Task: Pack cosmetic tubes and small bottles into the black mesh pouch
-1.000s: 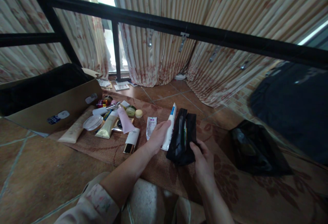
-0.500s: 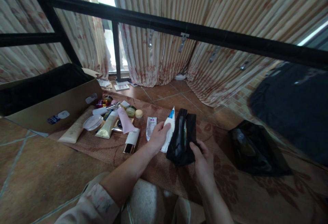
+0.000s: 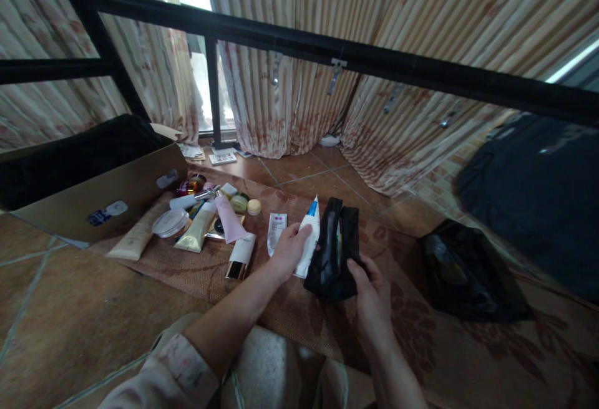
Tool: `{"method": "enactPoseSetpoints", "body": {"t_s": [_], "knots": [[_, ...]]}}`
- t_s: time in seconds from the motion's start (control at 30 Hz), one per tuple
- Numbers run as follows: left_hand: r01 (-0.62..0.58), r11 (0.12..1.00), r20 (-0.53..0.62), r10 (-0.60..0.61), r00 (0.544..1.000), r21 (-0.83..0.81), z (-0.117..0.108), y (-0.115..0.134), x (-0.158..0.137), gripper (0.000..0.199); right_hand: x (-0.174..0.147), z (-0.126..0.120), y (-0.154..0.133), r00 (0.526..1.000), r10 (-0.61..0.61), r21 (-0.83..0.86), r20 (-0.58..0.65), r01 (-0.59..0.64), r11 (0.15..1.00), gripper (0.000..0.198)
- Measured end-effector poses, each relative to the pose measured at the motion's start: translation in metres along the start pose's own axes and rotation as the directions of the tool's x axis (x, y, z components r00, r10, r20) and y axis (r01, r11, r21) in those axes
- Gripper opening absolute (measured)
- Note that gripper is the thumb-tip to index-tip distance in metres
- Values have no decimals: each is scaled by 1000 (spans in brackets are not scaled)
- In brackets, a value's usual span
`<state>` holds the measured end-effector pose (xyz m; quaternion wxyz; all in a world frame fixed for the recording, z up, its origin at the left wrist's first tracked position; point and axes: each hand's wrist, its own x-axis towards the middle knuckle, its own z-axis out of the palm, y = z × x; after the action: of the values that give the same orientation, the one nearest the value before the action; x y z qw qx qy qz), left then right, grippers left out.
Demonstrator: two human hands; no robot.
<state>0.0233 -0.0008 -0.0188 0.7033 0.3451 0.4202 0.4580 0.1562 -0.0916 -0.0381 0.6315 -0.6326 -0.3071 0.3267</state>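
My left hand (image 3: 289, 252) is closed on a white tube (image 3: 308, 248) with a blue, pointed end, held tilted against the left side of a black mesh pouch (image 3: 331, 265). The pouch's top is unzipped, and a few slim items show inside. My right hand (image 3: 373, 281) grips the pouch by its right side, thumb on the near face. Left of the white tube lies a small clear-and-white packet (image 3: 277, 232). Further left are a white bottle with a gold-and-black cap (image 3: 240, 258), a pink tube (image 3: 229, 219) and a pale yellow-green tube (image 3: 197, 229).
A cardboard box (image 3: 135, 194) with black cloth inside stands at the left, beside a beige tube (image 3: 140, 228) and a round clear-lidded jar (image 3: 170, 224). Another black pouch (image 3: 458, 272) lies right on the brown mat (image 3: 276, 309). A black metal rail (image 3: 299, 38) crosses ahead, before curtains.
Almost nothing differs. The white tube in my left hand has shifted very slightly; both hands keep their holds.
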Motion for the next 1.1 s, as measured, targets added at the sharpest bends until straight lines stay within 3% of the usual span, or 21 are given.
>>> {"method": "enactPoseSetpoints", "body": {"t_s": [0.63,1.1], "knots": [[48,998,-22,-49,999,-49,0,0,1,23,-1,1,-5,1000,0,-19,-20,0,1000,40],[38,997,39,-36,999,-60,-1,1,-1,28,-2,1,-5,999,-30,-36,-31,29,999,40]]}}
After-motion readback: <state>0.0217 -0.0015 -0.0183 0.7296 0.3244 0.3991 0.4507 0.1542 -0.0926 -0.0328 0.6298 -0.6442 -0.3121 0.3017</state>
